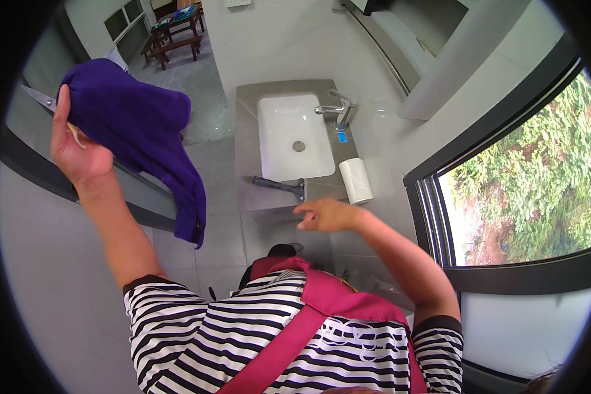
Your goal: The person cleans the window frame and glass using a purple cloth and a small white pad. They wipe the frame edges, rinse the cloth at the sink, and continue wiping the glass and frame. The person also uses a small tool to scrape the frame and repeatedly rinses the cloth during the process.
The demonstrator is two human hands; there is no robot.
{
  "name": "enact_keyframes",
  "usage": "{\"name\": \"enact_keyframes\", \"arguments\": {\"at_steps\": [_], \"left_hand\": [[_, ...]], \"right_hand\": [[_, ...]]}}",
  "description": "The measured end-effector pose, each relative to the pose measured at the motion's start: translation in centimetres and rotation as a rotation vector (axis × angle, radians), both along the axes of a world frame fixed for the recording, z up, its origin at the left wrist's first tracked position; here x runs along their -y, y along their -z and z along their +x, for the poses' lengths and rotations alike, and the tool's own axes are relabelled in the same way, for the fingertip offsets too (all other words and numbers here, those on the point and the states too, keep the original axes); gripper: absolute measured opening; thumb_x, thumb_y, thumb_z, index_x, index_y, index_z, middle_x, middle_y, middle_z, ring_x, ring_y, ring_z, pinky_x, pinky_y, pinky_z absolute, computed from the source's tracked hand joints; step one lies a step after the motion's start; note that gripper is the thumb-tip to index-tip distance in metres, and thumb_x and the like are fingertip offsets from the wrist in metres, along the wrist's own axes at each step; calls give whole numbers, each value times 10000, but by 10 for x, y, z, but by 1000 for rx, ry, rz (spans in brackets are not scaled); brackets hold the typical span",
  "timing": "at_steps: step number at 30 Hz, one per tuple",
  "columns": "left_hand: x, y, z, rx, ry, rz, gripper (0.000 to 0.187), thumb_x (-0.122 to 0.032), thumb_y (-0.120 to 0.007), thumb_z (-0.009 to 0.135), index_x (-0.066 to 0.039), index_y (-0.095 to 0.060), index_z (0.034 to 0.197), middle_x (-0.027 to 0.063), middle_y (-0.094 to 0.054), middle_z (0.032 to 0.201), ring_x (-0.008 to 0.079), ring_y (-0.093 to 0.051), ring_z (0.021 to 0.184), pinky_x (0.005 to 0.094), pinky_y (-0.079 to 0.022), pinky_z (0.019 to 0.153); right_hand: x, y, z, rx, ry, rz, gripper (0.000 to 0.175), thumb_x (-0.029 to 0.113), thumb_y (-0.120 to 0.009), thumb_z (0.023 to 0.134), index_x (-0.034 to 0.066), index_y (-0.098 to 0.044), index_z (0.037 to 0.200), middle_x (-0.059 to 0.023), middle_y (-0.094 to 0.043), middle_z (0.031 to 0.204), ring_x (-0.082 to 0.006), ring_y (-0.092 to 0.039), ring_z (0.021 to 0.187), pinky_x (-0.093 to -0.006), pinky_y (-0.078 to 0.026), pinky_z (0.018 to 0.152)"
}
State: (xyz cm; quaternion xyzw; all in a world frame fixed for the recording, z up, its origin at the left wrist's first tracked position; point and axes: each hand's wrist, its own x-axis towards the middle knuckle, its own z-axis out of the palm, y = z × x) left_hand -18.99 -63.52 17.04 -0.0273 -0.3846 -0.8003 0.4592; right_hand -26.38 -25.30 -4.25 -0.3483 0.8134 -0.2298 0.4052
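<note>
My left hand (81,143) is raised at the left with a purple cloth (128,108) hanging from it. A pair of scissors (42,100) is in the same hand, its blades pointing out to the left and a pale handle partly hidden by the fingers. My right hand (332,214) holds nothing, its index finger held out and the other fingers loosely bent. It hovers near the front edge of a grey washbasin counter (246,133). Just beyond its fingertips, a dark T-shaped scraper or squeegee (278,184) lies on the counter, in front of the white basin (288,143).
A chrome tap (344,112) stands right of the basin, with a white roll (355,180), apparently paper, nearer me. At the right is a dark-framed window (522,187). A metal rail (379,49) runs along the wall. Wooden benches (177,48) and a table stand beyond the doorway.
</note>
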Motion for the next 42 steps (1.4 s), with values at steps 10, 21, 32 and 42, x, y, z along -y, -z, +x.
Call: {"name": "enact_keyframes", "arguments": {"at_steps": [10,21,32,42], "left_hand": [[-103,-31,-34,-8,-58,-21,342,-165,-591,927,39,-654,1194,118,-661,1206,218,-626,1117,357,-478,1002],[-68,120,-168,678,804,-791,303,-336,-722,900,-44,-677,968,-53,-533,700,43,-439,580,237,-352,510],[-9,416,-234,1392,168,-1330,341,-199,-558,884,4,-594,1156,248,-605,965,417,-611,937,506,-509,839],[-32,452,-227,1256,89,-1434,587,-154,-614,838,99,-436,1337,300,-528,1125,442,-544,1041,463,-515,869]], "right_hand": [[30,16,41,277,400,-508,1018,474,-771,813,77,-191,1550,-238,-437,1442,-304,-511,1265,-400,-433,1048],[41,-28,-35,856,1280,-1269,443,309,-475,1003,39,-523,1352,-80,-580,1344,-257,-539,1253,-428,-395,1088],[64,-69,-142,305,995,-1356,417,193,-465,1003,-2,-486,1371,-125,-516,1398,-279,-468,1319,-430,-324,1136],[101,127,-195,-417,657,-190,542,329,-651,919,1,-524,1331,-241,-560,1318,-379,-503,1275,-428,-404,1063]]}}
